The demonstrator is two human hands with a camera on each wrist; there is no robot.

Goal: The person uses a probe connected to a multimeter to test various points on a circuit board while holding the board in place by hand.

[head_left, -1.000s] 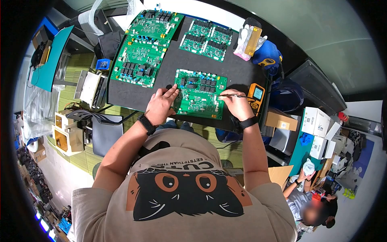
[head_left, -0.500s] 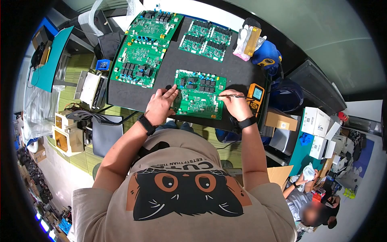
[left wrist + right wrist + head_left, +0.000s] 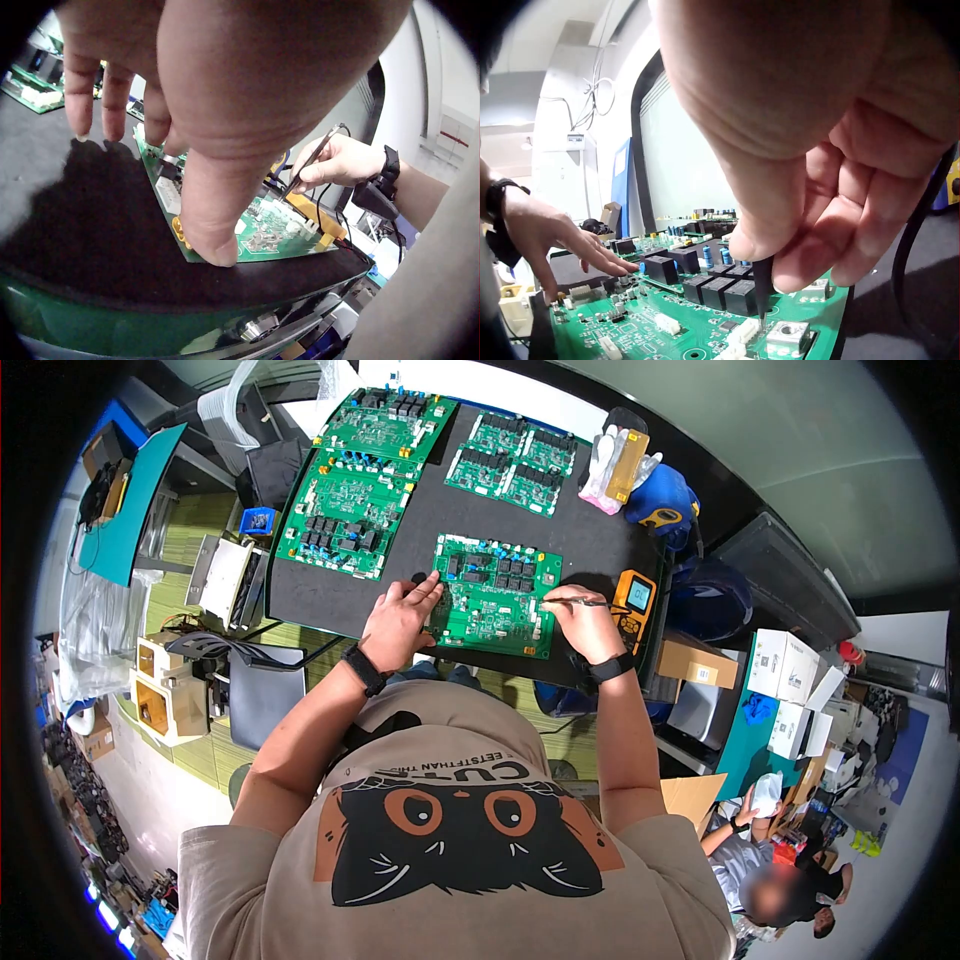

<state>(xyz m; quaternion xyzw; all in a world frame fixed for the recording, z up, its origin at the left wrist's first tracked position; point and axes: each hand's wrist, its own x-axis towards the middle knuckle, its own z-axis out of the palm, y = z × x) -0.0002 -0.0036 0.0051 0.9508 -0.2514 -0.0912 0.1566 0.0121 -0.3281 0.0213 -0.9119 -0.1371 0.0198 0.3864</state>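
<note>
A green circuit board [image 3: 495, 596] lies on the black mat [image 3: 580, 530] in front of me. My left hand [image 3: 400, 622] rests on its left edge with straight fingers, the thumb [image 3: 210, 217] pressing the near corner of the board [image 3: 277, 225]. My right hand [image 3: 588, 622] pinches a thin probe [image 3: 575, 600] whose tip [image 3: 761, 300] touches the circuit board [image 3: 667, 330] near a row of black relays [image 3: 720, 289]. The probe's black lead [image 3: 922, 225] runs past the palm of my right hand [image 3: 810, 150]. In the left wrist view my right hand [image 3: 334, 161] holds the probe [image 3: 311, 161] above the far edge.
An orange multimeter [image 3: 634, 600] sits right of the board. More green circuit boards [image 3: 345, 510] lie at the mat's left and far side [image 3: 515, 455]. White gloves [image 3: 610, 455] and a blue item [image 3: 662, 495] lie at the far right. Boxes [image 3: 785, 665] and another person [image 3: 770, 860] are to the right.
My right hand and probe have shifted slightly left along the board's right edge. The left hand has stayed in place.
</note>
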